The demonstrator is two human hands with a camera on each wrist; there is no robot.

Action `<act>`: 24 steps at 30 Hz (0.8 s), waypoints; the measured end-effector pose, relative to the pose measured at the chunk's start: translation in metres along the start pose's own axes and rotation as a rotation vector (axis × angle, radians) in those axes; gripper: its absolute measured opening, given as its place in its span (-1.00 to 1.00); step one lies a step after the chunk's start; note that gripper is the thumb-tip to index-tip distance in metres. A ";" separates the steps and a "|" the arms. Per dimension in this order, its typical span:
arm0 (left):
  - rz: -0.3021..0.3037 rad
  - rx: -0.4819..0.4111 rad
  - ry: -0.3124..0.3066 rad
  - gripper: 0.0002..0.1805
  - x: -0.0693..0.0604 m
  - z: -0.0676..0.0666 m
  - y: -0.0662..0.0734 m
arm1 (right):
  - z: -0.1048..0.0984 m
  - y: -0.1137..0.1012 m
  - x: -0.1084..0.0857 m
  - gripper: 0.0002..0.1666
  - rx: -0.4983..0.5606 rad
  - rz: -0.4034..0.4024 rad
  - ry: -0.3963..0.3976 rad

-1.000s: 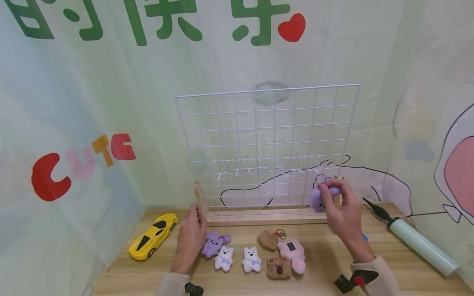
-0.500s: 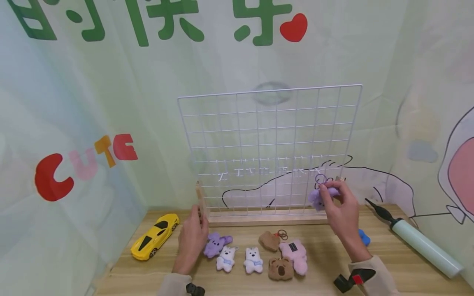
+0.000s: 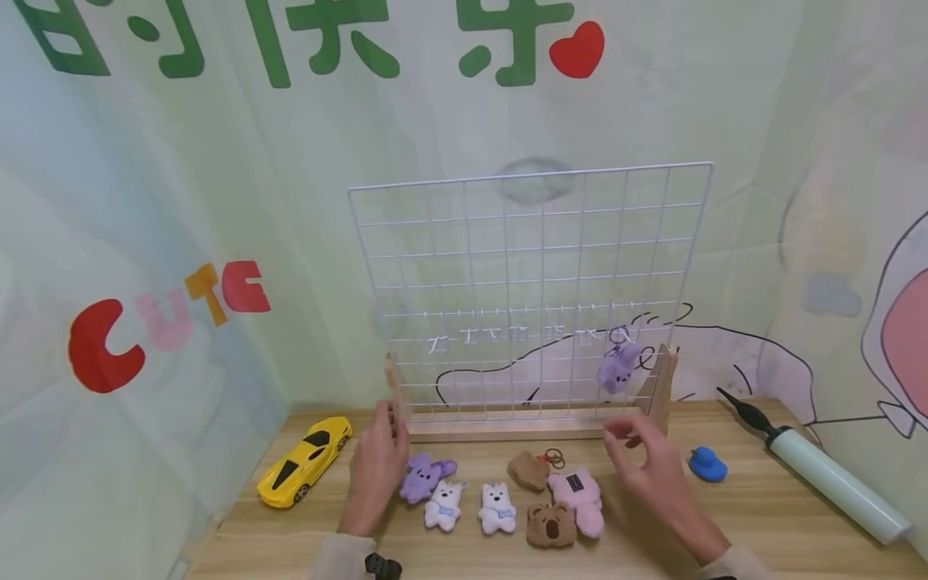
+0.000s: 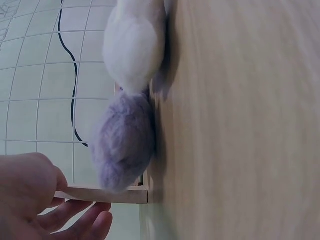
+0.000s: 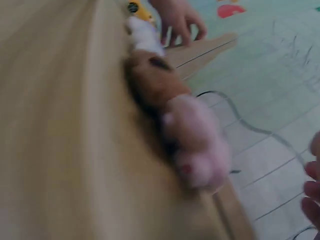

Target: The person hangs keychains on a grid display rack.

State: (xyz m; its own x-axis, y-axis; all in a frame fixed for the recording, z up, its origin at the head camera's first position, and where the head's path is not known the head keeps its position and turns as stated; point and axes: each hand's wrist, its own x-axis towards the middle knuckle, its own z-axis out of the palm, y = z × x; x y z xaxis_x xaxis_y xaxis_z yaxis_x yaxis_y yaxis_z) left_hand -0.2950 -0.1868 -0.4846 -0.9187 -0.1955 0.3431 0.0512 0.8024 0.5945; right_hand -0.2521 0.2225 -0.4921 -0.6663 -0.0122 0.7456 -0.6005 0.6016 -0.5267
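My left hand (image 3: pixel 377 463) grips the left wooden upright (image 3: pixel 395 385) of a white wire grid rack (image 3: pixel 536 175). In the left wrist view the thumb and fingers lie on either side of that wood (image 4: pixel 105 194). A purple plush keychain (image 3: pixel 616 372) hangs by its ring at the rightmost of several white hooks. Below it my right hand (image 3: pixel 652 471) is in the air, fingers loosely bent, holding nothing. Nearest to it on the table is a pink plush keychain (image 3: pixel 580 503), beside a koala-faced brown plush (image 3: pixel 551 528) and another brown one (image 3: pixel 529 470).
Another purple plush (image 3: pixel 422 479) and two white plush toys (image 3: pixel 444 507) lie near my left hand. A yellow toy car (image 3: pixel 304 461) is at the left. On the right are a small blue hat-shaped thing (image 3: pixel 707 465) and a pale green hand pump (image 3: pixel 834 483).
My right hand has let go of the purple plush keychain, which now hangs on the rack, and has moved down towards the table. The left hand has stayed on the upright.
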 end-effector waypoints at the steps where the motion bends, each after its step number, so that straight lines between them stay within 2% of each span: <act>1: -0.001 0.002 0.000 -0.66 0.000 0.000 0.000 | 0.002 0.004 -0.007 -0.79 -0.010 0.028 -0.069; 3: -0.002 0.007 0.000 -0.66 0.001 0.001 -0.001 | 0.005 0.009 -0.018 -0.81 -0.009 0.093 -0.199; 5: -0.002 0.011 0.002 -0.66 0.001 0.001 -0.002 | 0.008 0.013 -0.026 -0.75 -0.001 0.104 -0.290; 11: 0.008 0.007 0.000 -0.66 0.001 0.001 -0.002 | 0.011 0.020 -0.035 -0.26 0.000 -0.077 -0.433; 13: 0.012 0.006 0.001 -0.66 0.000 0.001 -0.002 | 0.012 0.020 -0.037 -0.31 0.010 -0.074 -0.469; 17: 0.016 0.010 0.005 -0.66 0.000 0.001 -0.002 | 0.013 0.015 -0.037 -0.61 0.012 -0.023 -0.541; 19: 0.013 0.011 0.005 -0.66 0.000 0.001 -0.002 | 0.013 0.012 -0.036 -0.64 -0.009 -0.018 -0.564; 21: 0.008 0.013 0.003 -0.65 0.000 0.001 -0.002 | 0.013 0.010 -0.036 -0.67 -0.051 -0.053 -0.571; 24: 0.004 0.012 -0.001 -0.65 0.001 0.001 -0.001 | 0.010 0.009 -0.034 -0.66 -0.078 -0.110 -0.538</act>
State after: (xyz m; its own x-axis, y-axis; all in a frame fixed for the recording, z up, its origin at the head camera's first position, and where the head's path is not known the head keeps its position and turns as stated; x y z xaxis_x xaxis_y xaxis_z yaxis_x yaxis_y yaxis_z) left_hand -0.2960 -0.1875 -0.4861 -0.9191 -0.1916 0.3443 0.0501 0.8100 0.5844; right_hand -0.2396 0.2201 -0.5260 -0.7456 -0.4721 0.4703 -0.6584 0.6310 -0.4103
